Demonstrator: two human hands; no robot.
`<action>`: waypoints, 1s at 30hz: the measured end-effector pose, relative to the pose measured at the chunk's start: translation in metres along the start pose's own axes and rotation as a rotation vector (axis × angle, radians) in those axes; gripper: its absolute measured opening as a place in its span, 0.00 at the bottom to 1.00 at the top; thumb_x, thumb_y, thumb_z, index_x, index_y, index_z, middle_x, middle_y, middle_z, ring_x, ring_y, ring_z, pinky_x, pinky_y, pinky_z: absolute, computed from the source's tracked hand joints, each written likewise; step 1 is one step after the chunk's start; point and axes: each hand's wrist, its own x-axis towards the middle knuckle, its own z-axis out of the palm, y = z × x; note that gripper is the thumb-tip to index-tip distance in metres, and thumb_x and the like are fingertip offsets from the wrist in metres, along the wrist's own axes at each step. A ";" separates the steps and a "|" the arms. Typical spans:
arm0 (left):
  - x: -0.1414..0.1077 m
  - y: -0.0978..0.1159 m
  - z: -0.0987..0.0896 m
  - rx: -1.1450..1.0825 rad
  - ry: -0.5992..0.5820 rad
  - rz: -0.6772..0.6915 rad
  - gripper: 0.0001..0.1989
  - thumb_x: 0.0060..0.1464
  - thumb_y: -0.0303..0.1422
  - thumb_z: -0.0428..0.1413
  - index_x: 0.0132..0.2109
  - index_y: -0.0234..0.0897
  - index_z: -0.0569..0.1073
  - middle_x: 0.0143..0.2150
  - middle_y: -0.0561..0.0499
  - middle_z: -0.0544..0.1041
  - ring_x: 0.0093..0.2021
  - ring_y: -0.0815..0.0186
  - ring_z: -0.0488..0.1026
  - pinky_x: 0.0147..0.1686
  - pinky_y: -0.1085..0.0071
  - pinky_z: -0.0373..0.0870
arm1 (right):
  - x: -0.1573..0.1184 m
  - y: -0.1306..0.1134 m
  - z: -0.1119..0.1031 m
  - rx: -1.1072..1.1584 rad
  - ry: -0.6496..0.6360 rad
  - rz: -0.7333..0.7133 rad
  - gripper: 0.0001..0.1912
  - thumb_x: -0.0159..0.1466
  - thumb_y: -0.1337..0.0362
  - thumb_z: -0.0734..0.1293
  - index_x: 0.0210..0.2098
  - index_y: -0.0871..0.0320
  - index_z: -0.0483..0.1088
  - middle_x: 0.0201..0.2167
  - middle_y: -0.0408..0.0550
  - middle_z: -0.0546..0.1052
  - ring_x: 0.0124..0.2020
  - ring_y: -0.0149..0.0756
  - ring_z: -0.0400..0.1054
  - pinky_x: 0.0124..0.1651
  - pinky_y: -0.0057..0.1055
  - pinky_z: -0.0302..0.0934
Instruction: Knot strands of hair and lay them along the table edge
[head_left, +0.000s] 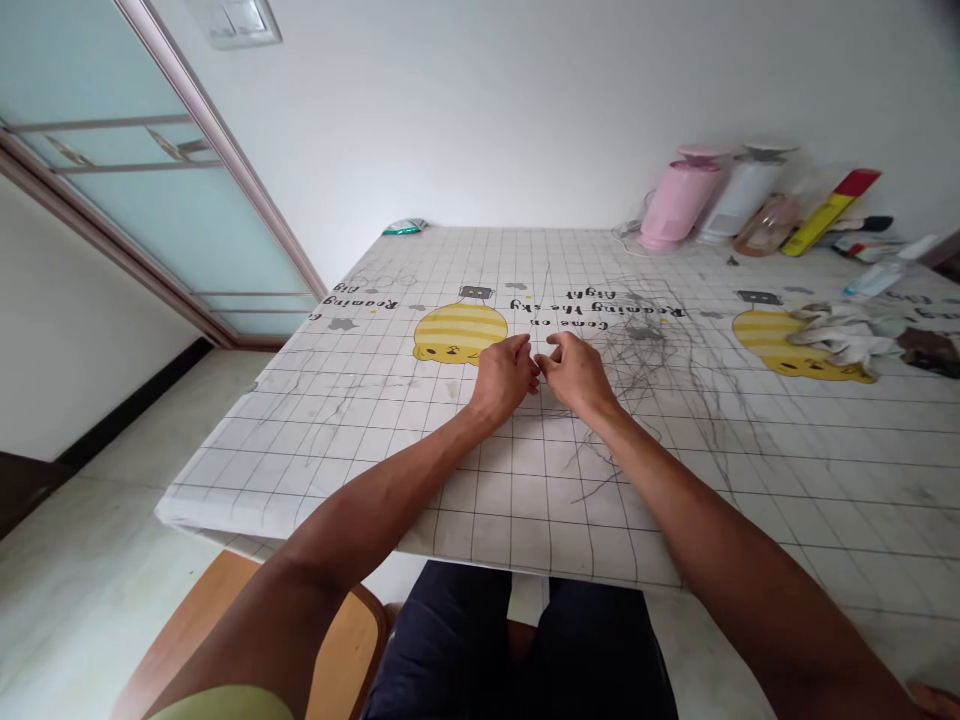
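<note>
My left hand and my right hand are close together over the middle of the table, with fingers curled and fingertips nearly meeting. Whatever they pinch, if anything, is too small to make out. Thin dark strands lie tangled on the checked tablecloth, beside and beyond my right hand. Fainter strands spread farther right and at the left. A printed yellow striped bear balloon shows on the cloth just behind my left hand.
A pink cylinder, a white cylinder, a brown bottle and a yellow-red box stand at the back right. Crumpled cloth and a clear bottle lie right. A green packet rests at the back edge.
</note>
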 end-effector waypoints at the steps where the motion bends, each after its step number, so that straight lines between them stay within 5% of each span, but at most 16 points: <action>1: 0.001 0.000 0.000 0.008 -0.002 -0.007 0.16 0.74 0.28 0.51 0.58 0.27 0.79 0.27 0.52 0.76 0.22 0.69 0.75 0.23 0.74 0.77 | 0.001 0.002 0.000 0.016 0.003 0.003 0.12 0.68 0.67 0.74 0.51 0.59 0.76 0.30 0.47 0.80 0.35 0.43 0.76 0.42 0.38 0.68; 8: 0.001 0.000 -0.007 0.038 -0.005 -0.006 0.21 0.74 0.28 0.52 0.68 0.24 0.73 0.27 0.51 0.78 0.22 0.68 0.76 0.24 0.74 0.77 | -0.010 0.003 -0.001 0.168 0.093 -0.202 0.15 0.77 0.51 0.64 0.44 0.53 0.77 0.28 0.43 0.78 0.26 0.36 0.71 0.36 0.34 0.66; 15: 0.003 0.001 -0.010 -0.011 -0.019 0.003 0.16 0.72 0.29 0.53 0.60 0.27 0.80 0.26 0.51 0.78 0.22 0.68 0.76 0.23 0.74 0.76 | -0.016 -0.003 -0.002 0.361 -0.043 -0.232 0.29 0.75 0.36 0.62 0.36 0.52 0.75 0.31 0.48 0.77 0.30 0.38 0.71 0.32 0.32 0.65; 21: 0.000 0.000 -0.011 -0.012 -0.024 -0.001 0.15 0.73 0.31 0.54 0.57 0.28 0.81 0.27 0.50 0.78 0.21 0.68 0.76 0.22 0.73 0.76 | -0.010 0.005 -0.005 0.547 -0.209 -0.144 0.30 0.73 0.35 0.65 0.29 0.53 0.70 0.29 0.48 0.75 0.28 0.37 0.72 0.28 0.31 0.66; 30: -0.006 0.003 -0.007 0.024 -0.077 0.024 0.13 0.73 0.30 0.54 0.50 0.32 0.84 0.27 0.51 0.78 0.22 0.70 0.74 0.23 0.74 0.76 | -0.001 0.009 -0.013 0.646 -0.290 -0.079 0.27 0.71 0.43 0.70 0.25 0.52 0.61 0.24 0.45 0.70 0.23 0.34 0.66 0.23 0.30 0.63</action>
